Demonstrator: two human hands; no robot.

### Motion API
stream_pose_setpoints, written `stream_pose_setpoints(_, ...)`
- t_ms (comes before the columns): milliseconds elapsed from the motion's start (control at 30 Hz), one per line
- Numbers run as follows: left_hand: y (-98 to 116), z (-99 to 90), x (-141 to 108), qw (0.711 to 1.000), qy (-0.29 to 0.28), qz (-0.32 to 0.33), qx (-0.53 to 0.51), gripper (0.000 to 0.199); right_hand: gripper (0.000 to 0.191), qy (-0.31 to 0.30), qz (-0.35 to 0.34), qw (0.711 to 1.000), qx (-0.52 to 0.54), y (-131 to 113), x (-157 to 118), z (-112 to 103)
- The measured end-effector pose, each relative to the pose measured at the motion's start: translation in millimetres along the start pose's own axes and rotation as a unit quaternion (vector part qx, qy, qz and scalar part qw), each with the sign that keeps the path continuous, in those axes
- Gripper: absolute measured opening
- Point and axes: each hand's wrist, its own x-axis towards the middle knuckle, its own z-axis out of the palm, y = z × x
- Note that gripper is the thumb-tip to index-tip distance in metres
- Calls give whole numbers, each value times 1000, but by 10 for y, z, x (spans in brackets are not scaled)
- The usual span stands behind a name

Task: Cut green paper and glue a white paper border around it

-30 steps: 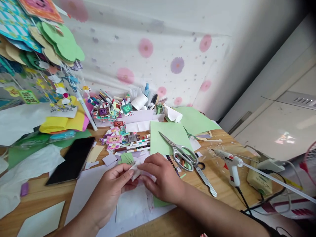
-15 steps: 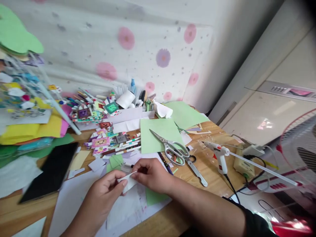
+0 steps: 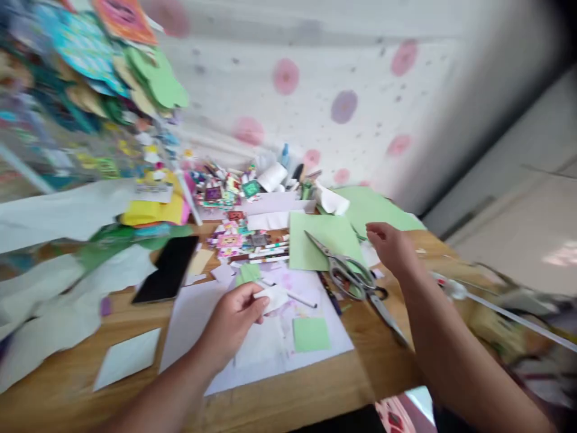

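Pinched in my left hand (image 3: 243, 310) is a small white paper piece (image 3: 274, 298), above the large white sheets (image 3: 198, 316). My right hand (image 3: 390, 243) is raised over the table at the right of the green paper (image 3: 300, 252); its fingers are curled, and anything between them is too small or hidden to tell. Silver scissors (image 3: 345, 273) lie with their tips on that green paper. A small green square (image 3: 311, 334) rests on the white sheets. The glue gun (image 3: 446, 285) is partly hidden behind my right forearm.
A black tablet (image 3: 169, 267) lies at the left, near a white paper scrap (image 3: 127, 358). Coloured cutouts (image 3: 229, 240) and markers (image 3: 269, 252) crowd the back. Crumpled white sheets (image 3: 58, 300) cover the far left. A hanging display of paper shapes (image 3: 85, 54) stands at upper left.
My right hand has let go of the white paper and moved right, beyond the scissors. My left hand still holds the paper. The view has swung left, and the small green square is now uncovered.
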Motion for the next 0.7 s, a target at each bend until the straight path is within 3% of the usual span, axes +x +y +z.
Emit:
stream_pose_setpoints(67, -11, -18, 20, 1000, 0, -4, 30, 28, 28, -12, 37, 998, -53, 276, 168, -120)
stream_pose_setpoints(133, -37, -39, 45, 999, -5, -5, 54, 32, 26, -41, 59, 994, -84, 432, 252, -110)
stream_pose_setpoints(300, -95, -87, 62, 997, 14, -25, 66, 37, 32, -78, 107, 987, -88, 478, 332, 147)
stream_pose_setpoints(400, -107, -102, 66, 997, 28, -24, 68, 37, 33, -72, 121, 989, -46, 485, 352, 139)
stream_pose_setpoints(567, -107, -81, 74, 997, 44, -24, 55, 35, 27, -8, 109, 989, 102, 398, 266, -258)
stream_pose_setpoints(700, -96, -65, 59, 998, 57, -19, 18, 32, 13, -6, 46, 954, 296, 66, 20, -558)
